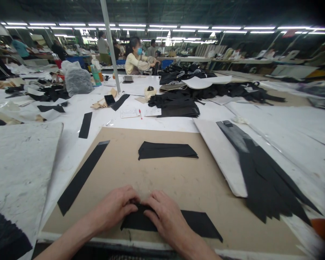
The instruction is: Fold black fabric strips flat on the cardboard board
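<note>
A black fabric strip (203, 224) lies near the front edge of the brown board (173, 180). My left hand (120, 206) pinches the strip's upper edge toward its left end, thumb and fingers together. Close beside it, my right hand (165, 213) grips the same edge, its palm and wrist covering the middle of the strip. The fingertips of both hands nearly meet, and what lies under them is hidden. Farther up the board rests a small stack of black fabric pieces (168, 150). A longer black strip (82, 178) lies slanted along the board's left side.
On the right, a fanned pile of black strips (268, 173) overlaps a pale board (222, 159). Beyond the board are a red pen (140, 114), a phone (109, 100) and heaped black fabric (176, 103). A metal pole (111, 43) rises behind. A seated person (137, 59) works farther back.
</note>
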`<state>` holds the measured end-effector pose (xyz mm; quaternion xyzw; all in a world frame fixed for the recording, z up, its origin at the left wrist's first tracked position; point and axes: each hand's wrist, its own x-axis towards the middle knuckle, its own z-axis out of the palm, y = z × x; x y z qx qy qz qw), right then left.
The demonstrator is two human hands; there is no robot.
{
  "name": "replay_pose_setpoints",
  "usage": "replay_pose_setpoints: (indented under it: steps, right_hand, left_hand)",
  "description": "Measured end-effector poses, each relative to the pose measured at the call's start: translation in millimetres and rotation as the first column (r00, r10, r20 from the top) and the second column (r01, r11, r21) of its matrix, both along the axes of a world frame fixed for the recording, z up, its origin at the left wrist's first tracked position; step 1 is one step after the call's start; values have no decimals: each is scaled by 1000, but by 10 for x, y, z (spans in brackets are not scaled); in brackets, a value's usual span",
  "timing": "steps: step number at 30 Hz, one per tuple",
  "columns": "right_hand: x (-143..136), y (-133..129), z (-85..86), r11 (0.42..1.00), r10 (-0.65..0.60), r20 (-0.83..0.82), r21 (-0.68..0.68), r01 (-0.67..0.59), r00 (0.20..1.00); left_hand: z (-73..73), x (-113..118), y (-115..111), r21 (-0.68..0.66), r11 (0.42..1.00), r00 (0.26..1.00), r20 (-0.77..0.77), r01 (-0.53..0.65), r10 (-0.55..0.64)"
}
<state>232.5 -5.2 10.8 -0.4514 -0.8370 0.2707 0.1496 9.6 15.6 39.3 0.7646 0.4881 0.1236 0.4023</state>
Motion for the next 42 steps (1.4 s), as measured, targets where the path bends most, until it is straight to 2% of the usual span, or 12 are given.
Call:
replay_pose_setpoints:
  steps: [6, 16, 25, 28, 34, 39, 42]
  right_hand:
    - [-5, 25, -12, 1000, 3, -27, -15, -3, 1000]
    - [-13, 56, 21, 998, 7, -44, -68, -10, 999]
    - [-13, 39, -11, 999, -2, -67, -35, 0, 998]
    - [-14, 43, -10, 999, -3, -68, -36, 1, 998]
    - [-1, 39, -17, 999, -13, -57, -30, 12, 998]
    - [3, 54, -1, 999, -10, -46, -36, 9, 999]
    - [1, 58, 7, 1000, -2, -38, -31, 0, 999]
  left_hand:
    - [23, -12, 33, -186, 978, 987, 110, -97, 118]
    - [-100, -93, -25, -311, 937, 956, 191, -156, 223]
    - [-255, -34, 2, -502, 846, 897, 271, -178, 350]
    - [-287, -26, -5, -497, 846, 883, 290, -191, 369]
    - [-298, 15, -69, -405, 878, 873, 294, -255, 389]
    - [-199, -2, -51, -339, 919, 937, 207, -201, 281]
    - [-138, -13, -23, -239, 957, 972, 127, -166, 200]
